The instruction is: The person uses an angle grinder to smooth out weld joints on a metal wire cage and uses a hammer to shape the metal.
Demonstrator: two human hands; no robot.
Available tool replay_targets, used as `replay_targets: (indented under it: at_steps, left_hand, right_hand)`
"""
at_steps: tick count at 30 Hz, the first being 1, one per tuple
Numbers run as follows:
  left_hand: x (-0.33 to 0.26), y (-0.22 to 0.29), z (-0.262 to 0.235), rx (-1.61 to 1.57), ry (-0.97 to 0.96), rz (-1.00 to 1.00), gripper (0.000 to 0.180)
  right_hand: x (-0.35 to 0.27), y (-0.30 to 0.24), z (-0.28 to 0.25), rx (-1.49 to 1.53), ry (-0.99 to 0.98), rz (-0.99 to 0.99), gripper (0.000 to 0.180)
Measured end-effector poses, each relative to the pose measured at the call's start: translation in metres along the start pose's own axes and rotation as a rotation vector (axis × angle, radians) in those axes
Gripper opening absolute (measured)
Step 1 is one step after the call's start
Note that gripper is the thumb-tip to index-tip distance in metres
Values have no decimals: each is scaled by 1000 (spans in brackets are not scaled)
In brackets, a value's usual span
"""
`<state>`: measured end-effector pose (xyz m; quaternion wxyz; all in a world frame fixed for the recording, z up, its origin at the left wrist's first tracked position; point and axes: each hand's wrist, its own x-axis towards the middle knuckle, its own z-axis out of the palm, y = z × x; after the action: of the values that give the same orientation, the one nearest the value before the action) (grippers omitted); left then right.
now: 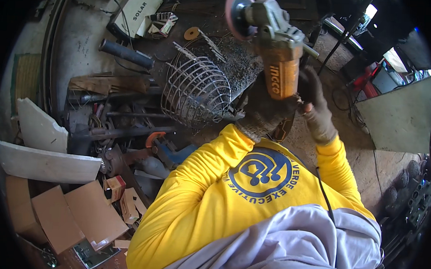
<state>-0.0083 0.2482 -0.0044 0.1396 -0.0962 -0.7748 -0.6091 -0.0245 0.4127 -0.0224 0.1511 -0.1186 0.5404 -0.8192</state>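
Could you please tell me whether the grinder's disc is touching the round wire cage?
Apart: the head view shows a clear gap between the disc and the wire cage below it.

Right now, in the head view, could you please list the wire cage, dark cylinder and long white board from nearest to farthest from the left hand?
From the left hand:
1. Wire cage, close on its left.
2. Dark cylinder, farther left.
3. Long white board, toward the left rim.

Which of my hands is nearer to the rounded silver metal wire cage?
Left. The brown-gloved left hand is to the right of the cage; the brown-gloved right hand is farther right, past the orange-bodied angle grinder.
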Motion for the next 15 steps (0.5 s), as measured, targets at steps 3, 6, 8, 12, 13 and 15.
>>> replay_targets:
  at_steps: [3, 6, 8, 12, 13, 15]
  left_hand:
    - [-1, -10, 8, 251, -54, -14, 74]
    - [4, 7, 10, -92, -121, 2, 81]
    - [0, 8, 8, 150, -107, 7, 84]
    - [5, 15, -8, 355, -328, -67, 86]
    - [6, 16, -25, 478, -457, -101, 83]
    - [2, 18, -62, 685, -644, -111, 78]
  right_hand:
    - [23, -17, 4, -173, -51, -217, 111]
    - [32, -14, 1, -212, 105, -15, 79]
    - [28, -14, 5, -224, 146, 16, 77]
    - [24, 3, -4, -240, 238, -47, 70]
    - [23, 3, -4, -238, 239, -40, 70]
    - [23, -1, -4, -190, 189, -83, 68]
